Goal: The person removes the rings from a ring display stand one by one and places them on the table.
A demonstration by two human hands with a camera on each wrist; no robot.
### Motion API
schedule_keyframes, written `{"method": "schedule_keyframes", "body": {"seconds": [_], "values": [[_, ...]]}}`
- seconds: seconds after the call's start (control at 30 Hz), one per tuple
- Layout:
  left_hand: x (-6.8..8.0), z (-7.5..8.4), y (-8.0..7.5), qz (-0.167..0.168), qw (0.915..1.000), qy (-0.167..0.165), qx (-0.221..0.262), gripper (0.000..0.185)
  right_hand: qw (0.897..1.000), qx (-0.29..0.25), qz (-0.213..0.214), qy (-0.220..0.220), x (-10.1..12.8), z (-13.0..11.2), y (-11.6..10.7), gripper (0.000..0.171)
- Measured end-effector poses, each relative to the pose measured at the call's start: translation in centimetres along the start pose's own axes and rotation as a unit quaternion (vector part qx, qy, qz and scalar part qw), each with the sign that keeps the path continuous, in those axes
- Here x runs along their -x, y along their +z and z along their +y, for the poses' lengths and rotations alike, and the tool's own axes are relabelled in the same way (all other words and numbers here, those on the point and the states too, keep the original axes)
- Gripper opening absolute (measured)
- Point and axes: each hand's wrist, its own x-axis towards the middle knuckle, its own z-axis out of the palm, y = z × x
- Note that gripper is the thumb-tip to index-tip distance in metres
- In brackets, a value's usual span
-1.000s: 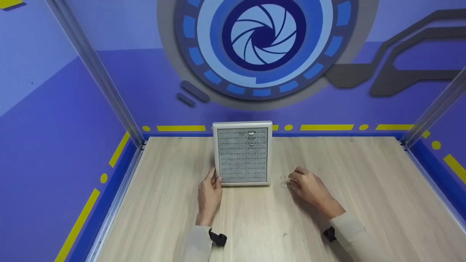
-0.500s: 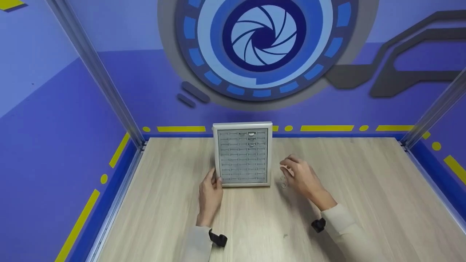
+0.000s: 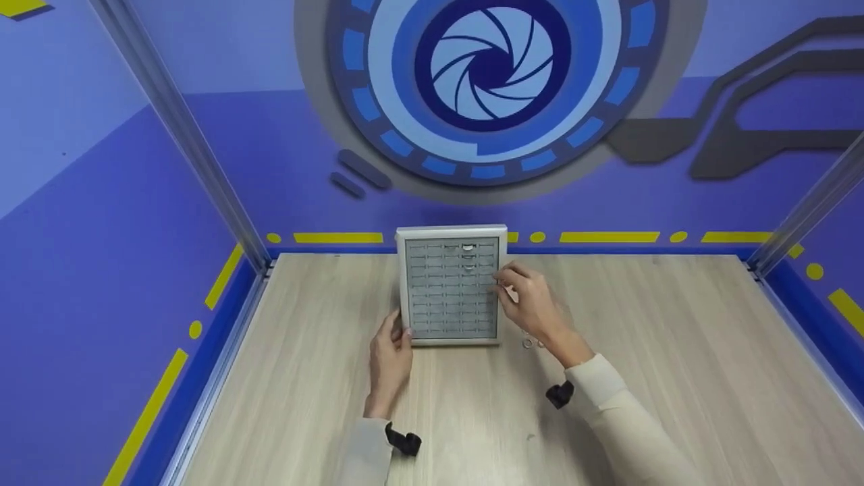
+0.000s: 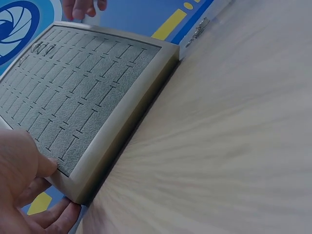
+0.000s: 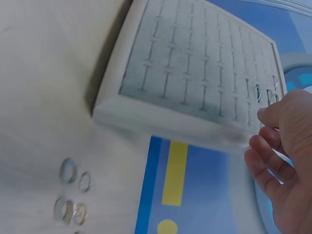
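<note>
A white-framed ring display box with grey slotted foam stands upright on the table, its face toward me. My left hand grips its lower left corner, thumb on the front and fingers behind. Several rings sit in slots in the upper right part of the foam. At the box's right edge, my right hand has thumb and index finger brought together in a pinch on a small ring, mostly hidden by the fingers. In the right wrist view, the thumb overlaps the foam near the seated rings.
Several loose rings lie on the wooden table right of the box, partly behind the right forearm in the head view. A blue printed wall rises behind the table, with metal posts at the corners.
My right hand has lifted from the loose rings and moved left and away from me to the box's right edge. The left hand and the box have stayed in place.
</note>
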Motion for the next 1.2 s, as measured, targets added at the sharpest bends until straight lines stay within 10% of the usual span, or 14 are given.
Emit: {"method": "schedule_keyframes", "body": {"seconds": [1.2], "values": [[0.0, -0.3, 0.1, 0.003, 0.9997, -0.003, -0.023, 0.052, 0.997, 0.061, 0.034, 0.033, -3.2, -2.0, 4.2, 0.008]]}}
